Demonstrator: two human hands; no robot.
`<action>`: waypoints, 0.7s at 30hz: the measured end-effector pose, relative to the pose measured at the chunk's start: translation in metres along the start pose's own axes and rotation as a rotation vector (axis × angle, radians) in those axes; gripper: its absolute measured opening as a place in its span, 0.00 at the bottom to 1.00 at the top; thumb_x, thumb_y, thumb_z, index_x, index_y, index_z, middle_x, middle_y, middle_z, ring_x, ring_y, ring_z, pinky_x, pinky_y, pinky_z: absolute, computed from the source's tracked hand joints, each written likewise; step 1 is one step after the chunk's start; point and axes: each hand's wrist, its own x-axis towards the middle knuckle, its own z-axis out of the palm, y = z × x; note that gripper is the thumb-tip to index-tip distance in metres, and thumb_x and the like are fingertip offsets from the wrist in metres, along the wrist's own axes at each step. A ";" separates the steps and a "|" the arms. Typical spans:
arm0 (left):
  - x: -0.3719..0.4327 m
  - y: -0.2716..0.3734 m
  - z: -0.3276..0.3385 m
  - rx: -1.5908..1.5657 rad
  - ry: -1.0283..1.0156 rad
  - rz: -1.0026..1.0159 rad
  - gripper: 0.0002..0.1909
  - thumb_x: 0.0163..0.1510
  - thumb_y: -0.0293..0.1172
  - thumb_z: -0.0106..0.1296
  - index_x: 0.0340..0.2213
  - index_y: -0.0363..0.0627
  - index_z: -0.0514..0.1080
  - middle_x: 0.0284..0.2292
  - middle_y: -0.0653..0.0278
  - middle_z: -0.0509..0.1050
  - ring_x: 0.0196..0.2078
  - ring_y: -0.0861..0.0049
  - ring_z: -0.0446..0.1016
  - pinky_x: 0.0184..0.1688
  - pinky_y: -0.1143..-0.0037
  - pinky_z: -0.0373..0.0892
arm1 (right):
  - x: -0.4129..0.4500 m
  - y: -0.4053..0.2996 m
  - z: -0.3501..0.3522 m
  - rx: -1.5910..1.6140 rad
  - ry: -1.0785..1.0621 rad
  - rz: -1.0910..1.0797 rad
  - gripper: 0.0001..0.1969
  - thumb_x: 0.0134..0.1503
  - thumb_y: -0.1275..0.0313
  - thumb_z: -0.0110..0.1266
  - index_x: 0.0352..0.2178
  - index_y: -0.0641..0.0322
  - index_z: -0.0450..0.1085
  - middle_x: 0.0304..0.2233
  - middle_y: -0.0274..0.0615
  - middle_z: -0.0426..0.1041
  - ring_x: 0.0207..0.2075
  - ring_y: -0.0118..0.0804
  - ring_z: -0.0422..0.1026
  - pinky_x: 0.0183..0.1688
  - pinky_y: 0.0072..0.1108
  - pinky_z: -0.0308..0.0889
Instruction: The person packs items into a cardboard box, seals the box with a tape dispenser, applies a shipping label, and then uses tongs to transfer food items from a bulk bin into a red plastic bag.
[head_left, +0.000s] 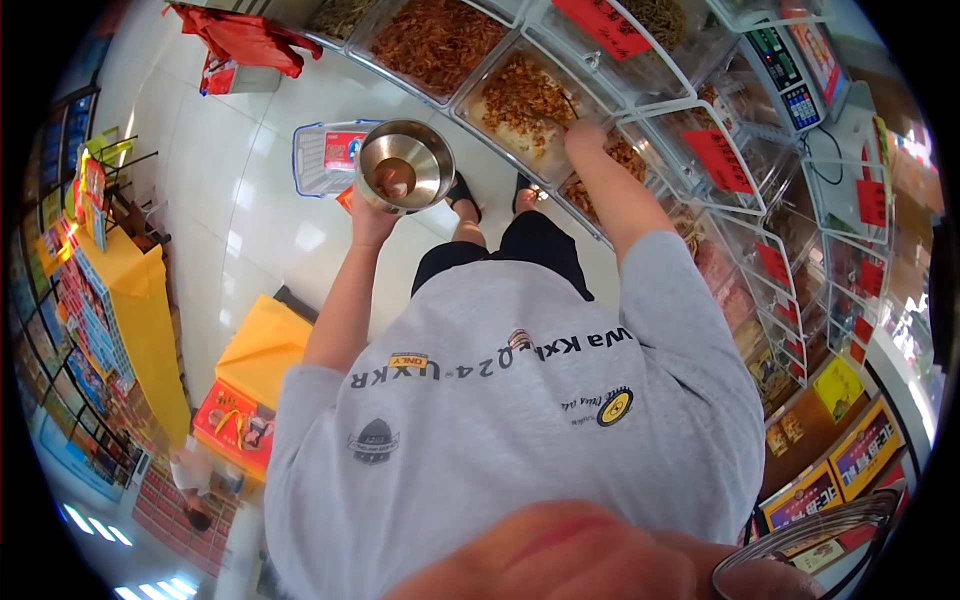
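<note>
My left hand (372, 221) grips a deep stainless steel bowl (433, 161) by its near side and holds it above the floor. A small reddish-brown patch shows at its bottom; I cannot tell if it is content or reflection. On the other side, my right hand (585, 140) reaches into a clear plastic bin (487, 124) of orange-brown dried food pieces (525, 94). Its fingers are closed around what looks like a thin-handled scoop (553, 118), partly hidden among the pieces. Part of the bin's pale bottom is exposed.
A blue-and-white shopping basket (309, 161) stands on the tiled floor. More lidded bins with red labels (720, 161) line the right, beside a digital scale (787, 75). Red bags (232, 37) hang at upper left. A red gift box (236, 427) and another person (193, 476) are at lower left.
</note>
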 end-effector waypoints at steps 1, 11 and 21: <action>0.000 -0.001 0.001 -0.011 0.004 0.018 0.39 0.35 0.28 0.74 0.50 0.41 0.67 0.48 0.59 0.73 0.51 0.67 0.73 0.53 0.70 0.69 | -0.001 -0.005 -0.002 0.000 -0.003 -0.003 0.15 0.59 0.69 0.55 0.46 0.62 0.78 0.51 0.47 0.75 0.50 0.49 0.76 0.40 0.39 0.77; 0.013 -0.002 0.008 0.079 0.002 0.029 0.40 0.34 0.28 0.74 0.50 0.42 0.67 0.46 0.58 0.74 0.48 0.66 0.74 0.50 0.70 0.71 | 0.013 0.027 0.000 0.265 0.051 0.083 0.16 0.59 0.69 0.54 0.47 0.64 0.76 0.46 0.49 0.78 0.47 0.47 0.78 0.41 0.37 0.74; 0.048 0.019 0.017 0.092 -0.071 0.091 0.35 0.36 0.26 0.69 0.49 0.40 0.67 0.45 0.48 0.71 0.49 0.50 0.71 0.51 0.63 0.68 | -0.026 0.090 0.008 0.283 0.245 -0.108 0.16 0.60 0.60 0.54 0.43 0.58 0.74 0.38 0.52 0.78 0.41 0.54 0.77 0.42 0.41 0.71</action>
